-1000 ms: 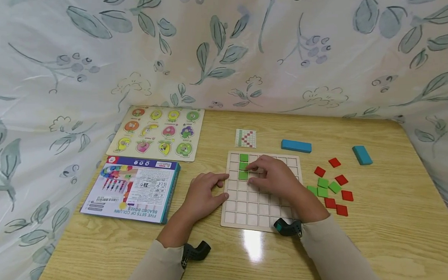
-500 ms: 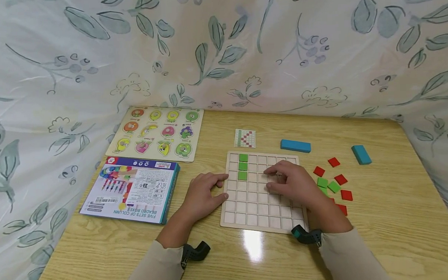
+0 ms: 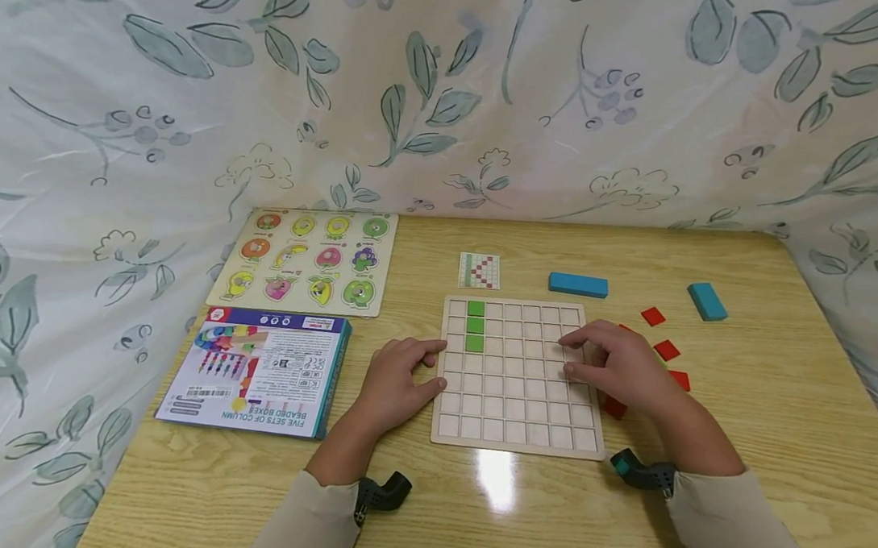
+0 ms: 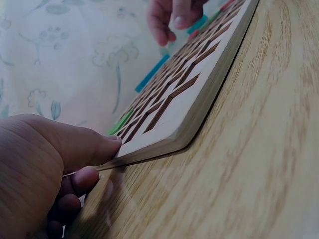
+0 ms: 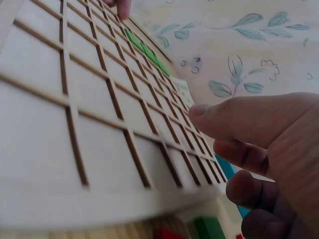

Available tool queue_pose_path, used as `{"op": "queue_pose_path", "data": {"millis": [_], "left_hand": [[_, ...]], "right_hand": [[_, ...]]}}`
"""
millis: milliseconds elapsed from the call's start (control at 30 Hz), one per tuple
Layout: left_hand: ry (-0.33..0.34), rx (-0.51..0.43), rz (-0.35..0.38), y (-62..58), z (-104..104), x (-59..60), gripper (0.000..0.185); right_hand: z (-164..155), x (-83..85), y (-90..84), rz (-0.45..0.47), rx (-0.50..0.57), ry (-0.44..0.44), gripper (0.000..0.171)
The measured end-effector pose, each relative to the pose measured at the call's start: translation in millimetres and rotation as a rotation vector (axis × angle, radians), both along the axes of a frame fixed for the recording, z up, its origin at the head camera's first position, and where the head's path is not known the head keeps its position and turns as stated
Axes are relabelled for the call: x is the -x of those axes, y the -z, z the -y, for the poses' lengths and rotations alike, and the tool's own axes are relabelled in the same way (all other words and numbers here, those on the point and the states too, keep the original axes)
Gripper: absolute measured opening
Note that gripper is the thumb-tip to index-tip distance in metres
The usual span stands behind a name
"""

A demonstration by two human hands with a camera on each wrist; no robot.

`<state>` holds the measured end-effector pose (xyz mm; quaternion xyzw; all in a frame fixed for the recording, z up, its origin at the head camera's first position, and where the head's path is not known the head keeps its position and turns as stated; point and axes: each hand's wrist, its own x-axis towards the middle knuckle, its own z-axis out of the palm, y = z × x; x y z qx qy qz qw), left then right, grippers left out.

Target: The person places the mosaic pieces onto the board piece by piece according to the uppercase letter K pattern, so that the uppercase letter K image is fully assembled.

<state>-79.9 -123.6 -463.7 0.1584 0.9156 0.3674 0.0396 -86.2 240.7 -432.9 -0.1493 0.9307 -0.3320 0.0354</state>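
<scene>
Left hand [image 3: 395, 384] resting on grid board [image 3: 515, 432] left edge, grip relaxed, holding nothing. Right hand [image 3: 620, 364] over right edge, grip loosely curled, empty.

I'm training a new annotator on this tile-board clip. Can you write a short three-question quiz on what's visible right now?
1. How many green tiles sit in the grid board?
2. True or false: the right hand holds a blue block.
3. Which does the left hand touch? A) the grid board's left edge B) the fruit puzzle C) the box

Key: 1. Three, stacked in one column. 2. False; both blue blocks lie apart on the table. 3. A.
</scene>
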Motion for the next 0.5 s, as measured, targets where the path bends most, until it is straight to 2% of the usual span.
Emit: {"op": "queue_pose_path", "data": {"millis": [500], "left_hand": [[0.002,0.0,-0.002,-1.7,-0.1,-1.2,0.051]], "right_hand": [[-37.5,-16.0,0.9,0.009,-0.061,0.017,0.035]]}}
